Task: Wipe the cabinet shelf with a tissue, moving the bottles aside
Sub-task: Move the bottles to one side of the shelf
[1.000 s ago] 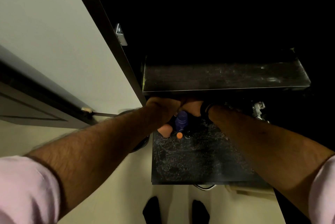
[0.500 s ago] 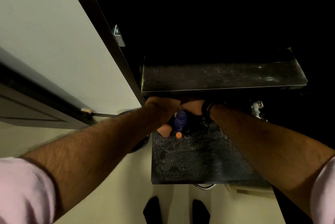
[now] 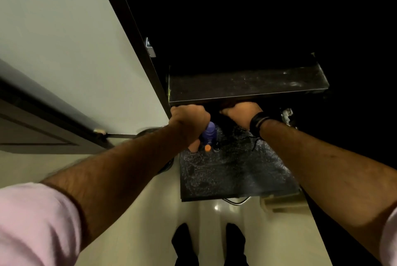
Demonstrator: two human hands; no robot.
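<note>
My left hand (image 3: 189, 119) is a closed fist at the left end of the lower cabinet shelf (image 3: 232, 171), which is dark and speckled. It seems to grip the top of a purple bottle (image 3: 209, 134). Below the fist stand a peach-coloured bottle (image 3: 194, 147), an orange-capped one (image 3: 207, 148) and a small dark one (image 3: 216, 148). My right hand (image 3: 240, 113), with a black wristband, reaches in beneath the upper shelf (image 3: 247, 87). Its fingers are hidden by that shelf's front edge. No tissue shows.
The open white cabinet door (image 3: 71, 50) stands at the left, with a metal hinge (image 3: 149, 47) on the dark frame. Another hinge (image 3: 286, 115) sits at the right. The cabinet's interior is black. Pale floor and my dark shoes (image 3: 210, 244) lie below.
My hands were touching over the bottles. My right hand has moved to the right, leaving a gap. My left fist stays on the bottles.
</note>
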